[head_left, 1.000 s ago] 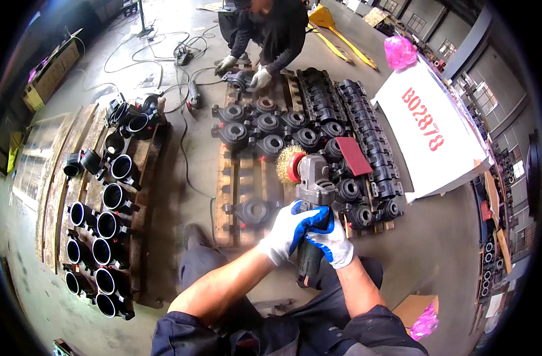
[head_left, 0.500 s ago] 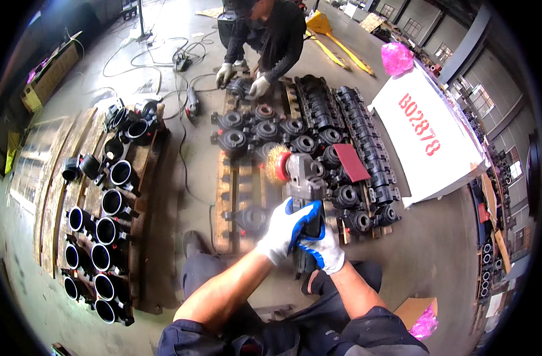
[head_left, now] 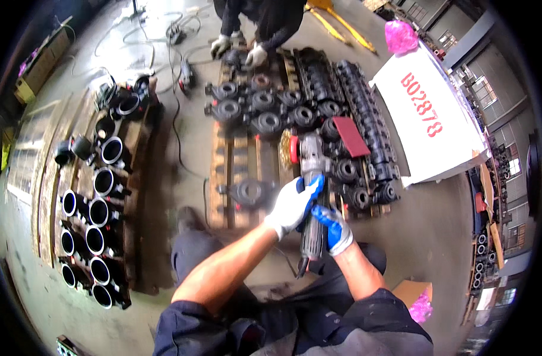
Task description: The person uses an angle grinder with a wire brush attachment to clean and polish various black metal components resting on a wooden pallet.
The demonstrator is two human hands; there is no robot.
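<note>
An angle grinder (head_left: 313,237) with a wire wheel brush (head_left: 287,148) and a red guard is between my gloved hands, its head pointing away from me. My left hand (head_left: 290,206) is closed around the body just behind the head. On the other side, my right hand (head_left: 335,230) has its blue fingers against the grinder's body. To the left of the grinder, a single dark ring-shaped casting (head_left: 250,193) lies on the near part of a wooden pallet (head_left: 221,163). Several similar flanged castings (head_left: 266,123) sit in rows beyond the brush.
A red pad (head_left: 351,136) rests on castings at the right. Farther right stands a white crate (head_left: 431,118). On the left, another pallet (head_left: 45,196) carries several black cylindrical parts (head_left: 99,212). Across from me, a co-worker's gloved hands (head_left: 256,56) touch a casting. Cables (head_left: 177,124) cross the floor.
The scene has shifted upward in view. My right hand has slid along the grinder and loosened around it, and the grinder now points straighter ahead. The brush looks less blurred.
</note>
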